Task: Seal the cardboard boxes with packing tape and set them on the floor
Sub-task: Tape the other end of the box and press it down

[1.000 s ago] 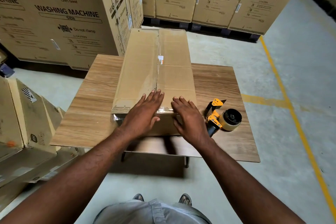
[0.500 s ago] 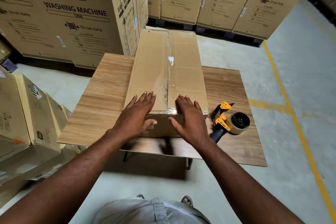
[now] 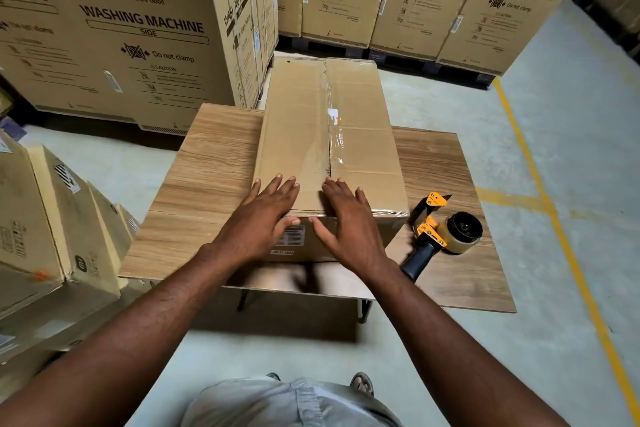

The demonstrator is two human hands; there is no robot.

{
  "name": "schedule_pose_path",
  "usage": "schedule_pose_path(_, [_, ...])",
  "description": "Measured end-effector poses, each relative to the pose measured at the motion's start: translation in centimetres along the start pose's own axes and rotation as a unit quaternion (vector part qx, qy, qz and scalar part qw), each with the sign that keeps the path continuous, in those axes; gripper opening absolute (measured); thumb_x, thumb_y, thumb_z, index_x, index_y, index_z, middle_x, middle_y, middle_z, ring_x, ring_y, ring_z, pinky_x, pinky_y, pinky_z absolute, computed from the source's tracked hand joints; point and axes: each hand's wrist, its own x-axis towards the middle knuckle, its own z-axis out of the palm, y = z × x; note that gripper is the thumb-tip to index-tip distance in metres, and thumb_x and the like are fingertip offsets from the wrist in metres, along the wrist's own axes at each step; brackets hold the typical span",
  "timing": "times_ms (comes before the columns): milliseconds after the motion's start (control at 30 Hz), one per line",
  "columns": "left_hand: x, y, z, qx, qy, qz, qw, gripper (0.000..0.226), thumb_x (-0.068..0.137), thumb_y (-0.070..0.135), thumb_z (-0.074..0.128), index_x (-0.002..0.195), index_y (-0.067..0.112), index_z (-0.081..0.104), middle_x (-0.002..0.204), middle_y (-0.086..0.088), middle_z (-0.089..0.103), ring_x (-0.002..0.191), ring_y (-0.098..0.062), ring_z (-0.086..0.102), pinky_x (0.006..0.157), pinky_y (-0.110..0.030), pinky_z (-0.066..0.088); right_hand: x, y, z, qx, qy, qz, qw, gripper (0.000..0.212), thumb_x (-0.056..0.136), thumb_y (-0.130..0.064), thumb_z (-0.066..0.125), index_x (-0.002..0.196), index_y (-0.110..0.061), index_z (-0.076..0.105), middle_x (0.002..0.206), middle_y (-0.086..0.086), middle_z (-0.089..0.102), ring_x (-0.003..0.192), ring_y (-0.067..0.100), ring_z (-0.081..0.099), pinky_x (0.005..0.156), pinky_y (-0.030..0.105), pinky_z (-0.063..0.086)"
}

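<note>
Concrete floor [image 3: 547, 340], washing-machine cartons [image 3: 138, 28] stacked from 9 to 1 o'clock. The cardboard box [image 3: 294, 135] lay centred on the table [image 3: 207, 184], with clear tape [image 3: 334, 139] along its top seam. Both hands were flat, fingers straight. The left hand [image 3: 259, 229] and right hand [image 3: 349, 229] had slid back to the near edge, thumbs over the front face. Judged: tape end smoothed, sealing near done, lift to floor next. Tape dispenser [image 3: 440, 236] idle at 3 o'clock. Tape under the palms hidden; the box's far end hard to read.
</note>
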Motion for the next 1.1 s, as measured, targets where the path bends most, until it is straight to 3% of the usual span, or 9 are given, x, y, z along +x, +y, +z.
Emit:
schedule_pose_path(133, [-0.8,-1.2,0.2,-0.01,-0.009,0.035,0.999,0.078,0.095,0.019,0.062,0.159,0.025,0.016,0.165,0.011,0.01,0.153,-0.008,-0.001,0.125,-0.039,0.002,-0.7,-0.1,0.5,-0.022,-0.007,-0.002,1.0,0.064,0.091,-0.032,0.062,0.149,-0.013,0.041,0.157,0.006,0.039,0.15,0.022,0.025,0.124,0.05,0.015])
schedule_pose_path(267, [-0.7,-1.0,0.0,-0.033,-0.001,0.024,0.999,0.077,0.095,0.035,0.061,0.158,0.026,0.018,0.164,0.012,0.013,0.152,-0.005,0.001,0.125,-0.036,-0.001,0.1,-1.5,0.4,0.026,0.003,0.015,1.0,0.068,0.092,-0.043,0.062,0.149,-0.012,0.042,0.157,0.005,0.04,0.15,0.021,0.025,0.124,0.05,0.014])
schedule_pose_path(367, [-0.6,-0.8,0.2,-0.04,0.016,0.015,0.999,0.068,0.099,0.03,0.057,0.157,0.026,0.022,0.163,0.012,0.018,0.152,-0.006,0.006,0.124,-0.035,0.0,0.5,-2.2,0.9,0.014,-0.002,0.007,1.0,0.062,0.095,-0.046,0.057,0.145,-0.012,0.047,0.154,0.006,0.044,0.149,0.022,0.029,0.123,0.049,0.017])
schedule_pose_path(533, [-1.3,-1.7,-0.1,-0.057,0.002,0.025,0.998,0.083,0.091,0.021,0.068,0.158,0.024,0.019,0.164,0.011,0.012,0.152,-0.008,0.002,0.125,-0.039,0.001,-0.2,-1.8,1.5,-0.055,-0.024,-0.017,0.998,0.063,0.09,-0.024,0.068,0.147,-0.014,0.043,0.158,0.005,0.038,0.15,0.022,0.024,0.122,0.052,0.019])
schedule_pose_path(667, [-2.0,-2.7,-1.0,-0.13,0.007,-0.016,0.991,0.069,0.098,0.031,0.058,0.156,0.021,0.023,0.16,0.011,0.014,0.152,-0.01,0.005,0.125,-0.042,0.008,0.2,-3.0,1.2,0.001,0.006,0.016,1.0,0.051,0.094,-0.043,0.06,0.135,-0.014,0.053,0.151,0.008,0.047,0.147,0.026,0.032,0.122,0.052,0.017])
schedule_pose_path(867, [-2.9,-2.9,-0.4,-0.209,0.026,-0.032,0.977,0.074,0.096,0.007,0.059,0.157,0.027,0.021,0.163,0.014,0.012,0.152,-0.005,0.0,0.123,-0.029,0.011,-0.3,-2.9,1.7,-0.055,-0.023,0.015,0.998,0.069,0.088,-0.016,0.068,0.15,-0.016,0.039,0.16,0.004,0.034,0.152,0.02,0.018,0.124,0.051,0.009])
schedule_pose_path(967, [-3.3,-2.7,0.4,-0.32,0.054,-0.109,0.939,0.087,0.094,0.003,0.062,0.159,0.031,0.01,0.165,0.013,0.003,0.15,0.0,0.005,0.117,-0.015,0.015,0.1,-3.6,1.6,-0.006,0.0,0.015,1.0,0.059,0.093,-0.033,0.064,0.145,-0.015,0.045,0.156,0.006,0.041,0.15,0.024,0.025,0.124,0.052,0.012])
schedule_pose_path(1067, [-3.7,-2.9,1.4,-0.49,0.053,-0.214,0.843,0.083,0.097,0.005,0.059,0.159,0.027,0.009,0.164,0.006,0.021,0.145,-0.003,0.026,0.12,-0.032,0.027,0.8,-4.9,2.1,0.024,-0.006,-0.002,1.0,0.056,0.094,-0.039,0.062,0.143,-0.014,0.049,0.153,0.006,0.044,0.148,0.023,0.029,0.124,0.049,0.015])
schedule_pose_path(1100, [-4.0,-3.1,1.7,-0.492,0.053,-0.224,0.84,0.075,0.098,0.007,0.058,0.159,0.024,0.017,0.16,0.005,0.031,0.143,-0.005,0.034,0.12,-0.036,0.031,0.9,-5.3,2.5,0.014,-0.006,-0.011,1.0,0.055,0.094,-0.036,0.062,0.143,-0.013,0.049,0.153,0.007,0.045,0.148,0.023,0.03,0.123,0.05,0.018])
